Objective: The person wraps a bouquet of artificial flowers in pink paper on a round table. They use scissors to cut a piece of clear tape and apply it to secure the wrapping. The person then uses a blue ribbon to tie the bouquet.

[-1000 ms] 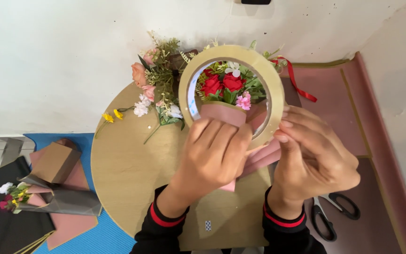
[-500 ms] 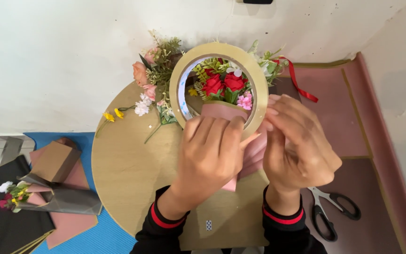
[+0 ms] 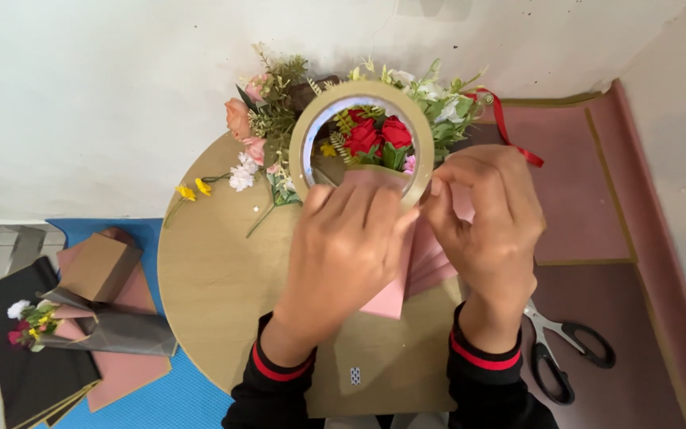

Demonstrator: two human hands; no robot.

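Tape roll [image 3: 363, 99], wide and tan, is standing upright over the round wooden table [image 3: 216, 278], right in front of the bouquet; red roses [image 3: 376, 133] are showing through its open core. The left hand [image 3: 343, 254] is closing its fingers around the roll's lower edge, and the right hand [image 3: 492, 214] is pinching at the roll's right rim, though the fingertips are overlapping there, so whether a loose end of tape is being pulled is hard to make out. Both hands are covering most of the pink wrapping paper [image 3: 398, 290], leaving only its lower folds peeking out beneath the wrists. The bouquet's stems are hidden behind the roll and hands. Peach and white blooms [image 3: 244, 135] are spreading left, with a red ribbon [image 3: 510, 131] trailing right. Scissors [image 3: 565, 349] are lying on the dark mat at right, partly tucked under the right sleeve. A smaller wrapped posy [image 3: 49, 322] is resting on coloured sheets at left, where the lower stack is running out of view
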